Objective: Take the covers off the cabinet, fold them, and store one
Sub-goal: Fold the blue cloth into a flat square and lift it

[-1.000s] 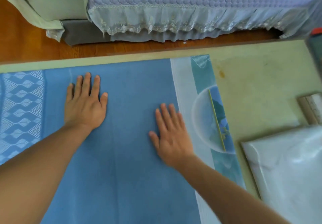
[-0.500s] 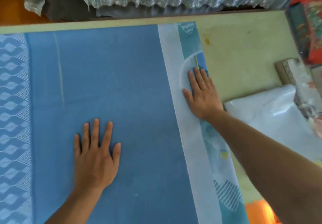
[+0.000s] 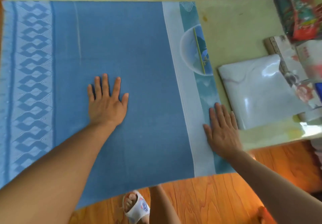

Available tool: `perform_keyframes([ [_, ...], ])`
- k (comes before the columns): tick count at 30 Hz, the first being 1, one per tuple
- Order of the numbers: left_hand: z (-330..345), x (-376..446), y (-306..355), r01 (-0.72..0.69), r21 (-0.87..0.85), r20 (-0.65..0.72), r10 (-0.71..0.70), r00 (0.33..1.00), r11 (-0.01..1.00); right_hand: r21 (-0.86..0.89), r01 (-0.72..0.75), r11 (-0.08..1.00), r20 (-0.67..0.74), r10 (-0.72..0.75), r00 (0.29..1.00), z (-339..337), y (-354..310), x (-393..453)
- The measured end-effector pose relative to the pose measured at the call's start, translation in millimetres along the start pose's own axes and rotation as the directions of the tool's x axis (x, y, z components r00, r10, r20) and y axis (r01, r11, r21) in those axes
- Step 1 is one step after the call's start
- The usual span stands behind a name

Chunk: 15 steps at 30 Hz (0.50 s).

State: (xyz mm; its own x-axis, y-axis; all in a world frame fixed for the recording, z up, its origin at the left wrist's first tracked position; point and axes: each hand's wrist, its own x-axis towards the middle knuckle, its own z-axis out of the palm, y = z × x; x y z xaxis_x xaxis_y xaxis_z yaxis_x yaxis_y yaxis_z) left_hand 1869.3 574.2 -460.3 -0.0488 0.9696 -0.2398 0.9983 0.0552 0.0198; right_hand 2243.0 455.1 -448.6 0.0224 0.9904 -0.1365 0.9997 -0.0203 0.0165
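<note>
**Both palms flat on the cover**

Your left hand (image 3: 106, 105) lies spread at the middle of the blue cover (image 3: 139, 58) on the tabletop (image 3: 235, 23). Your right hand (image 3: 222, 129), its grip equally spread, presses the cover's pale right border.

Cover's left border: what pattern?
Light-blue woven diamond zigzag on the blue cover, left border; head view.

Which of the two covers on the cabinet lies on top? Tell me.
The plain blue cover under the left hand lies on top; the white-and-teal printed cover shows only as a strip beside it, under the right hand.
</note>
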Motion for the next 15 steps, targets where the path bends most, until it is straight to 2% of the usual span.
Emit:
perform_keyframes([
  [2, -7.9, -36.8, 9.4, 0.015, -0.067, -0.033, -0.017, 0.999, 0.998, 0.036, 0.049, 0.998, -0.043, -0.047, 0.998, -6.1, -26.6, -26.8],
  [4, 1.8, -100.4, 17.2, -0.154, -0.116, -0.085, 0.144, 0.986, 0.981, 0.043, 0.207, 0.977, -0.007, -0.207, 0.978, -0.9, -48.8, -61.4],
  [5, 10.4, -135.4, 15.2, -0.245, -0.108, -0.068, 0.239, 0.969, 0.963, 0.027, 0.260, 0.965, 0.010, -0.260, 0.965, 2.7, -51.3, -74.0],
  [6, 21.2, -166.5, 6.7, -0.302, -0.081, -0.032, 0.301, 0.953, 0.950, 0.021, 0.256, 0.966, 0.017, -0.257, 0.966, 7.6, -45.6, -81.1],
  [7, 32.4, -193.3, -6.8, -0.307, -0.052, 0.005, 0.308, 0.951, 0.950, 0.034, 0.183, 0.983, 0.017, -0.184, 0.983, 12.8, -34.6, -87.4],
  [8, 42.6, -217.8, -23.5, -0.257, -0.050, 0.025, 0.259, 0.966, 0.965, 0.043, 0.068, 0.997, 0.021, -0.069, 0.997, 17.2, -21.8, -95.0],
  [10, 52.1, -258.7, -55.7, -0.019, -0.106, 0.040, 0.024, 0.999, 0.994, 0.057, -0.172, 0.983, 0.033, 0.170, 0.985, 24.3, 2.0, -114.1],
  [12, 55.3, -292.0, -74.9, 0.287, -0.192, 0.082, -0.276, 0.958, 0.938, 0.148, -0.442, 0.885, 0.095, 0.432, 0.897, 25.5, 13.6, -138.0],
  [13, 54.7, -303.0, -78.5, 0.431, -0.263, 0.107, -0.418, 0.902, 0.863, 0.260, -0.599, 0.757, 0.146, 0.583, 0.799, 26.8, 13.2, -149.0],
  [14, 62.6, -309.8, -84.8, 0.575, -0.361, 0.158, -0.559, 0.814, 0.734, 0.389, -0.734, 0.558, 0.226, 0.714, 0.662, 27.5, 7.5, -156.8],
  [15, 65.7, -312.1, -88.5, 0.706, -0.474, 0.249, -0.688, 0.681, 0.527, 0.509, -0.809, 0.295, 0.366, 0.776, 0.513, 25.8, -1.8, -163.5],
])
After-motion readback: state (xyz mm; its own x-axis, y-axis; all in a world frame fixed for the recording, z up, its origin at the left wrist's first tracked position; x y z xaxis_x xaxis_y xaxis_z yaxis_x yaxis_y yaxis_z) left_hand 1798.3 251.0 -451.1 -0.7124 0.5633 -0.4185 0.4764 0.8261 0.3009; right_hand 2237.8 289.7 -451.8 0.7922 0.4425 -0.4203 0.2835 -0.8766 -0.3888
